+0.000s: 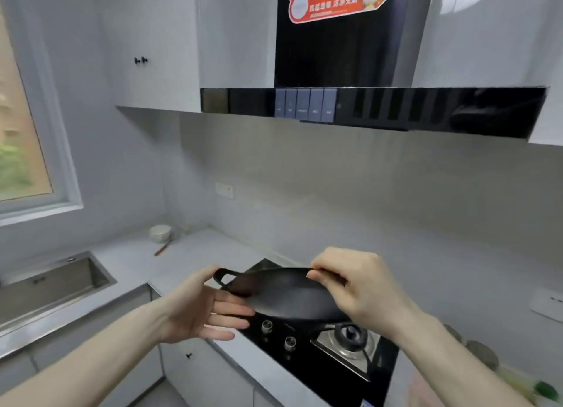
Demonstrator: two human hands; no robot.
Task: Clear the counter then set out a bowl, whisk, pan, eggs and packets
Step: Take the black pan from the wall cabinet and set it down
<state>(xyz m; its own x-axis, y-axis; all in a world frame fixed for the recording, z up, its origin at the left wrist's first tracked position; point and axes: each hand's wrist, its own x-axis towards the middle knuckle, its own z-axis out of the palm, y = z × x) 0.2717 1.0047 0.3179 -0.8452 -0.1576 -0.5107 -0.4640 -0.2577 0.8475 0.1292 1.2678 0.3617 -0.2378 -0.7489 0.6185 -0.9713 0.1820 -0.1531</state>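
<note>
The pan is in the air above the stove, not yet set down. The right hand pinches its far rim, so this grip is closed on the pan. The left hand is under the near side with straight fingers, an open grip that supports, close to the small loop handle.

On the table a white bowl already stands in the corner, and a thin stick-like tool lies beside it; I cannot tell if it is the whisk. Eggs and packets are not visible, so I judge that about half of the task is left.

A red sticker on the hood has Chinese writing, too blurred to read. The hood buttons also carry labels, unreadable.
</note>
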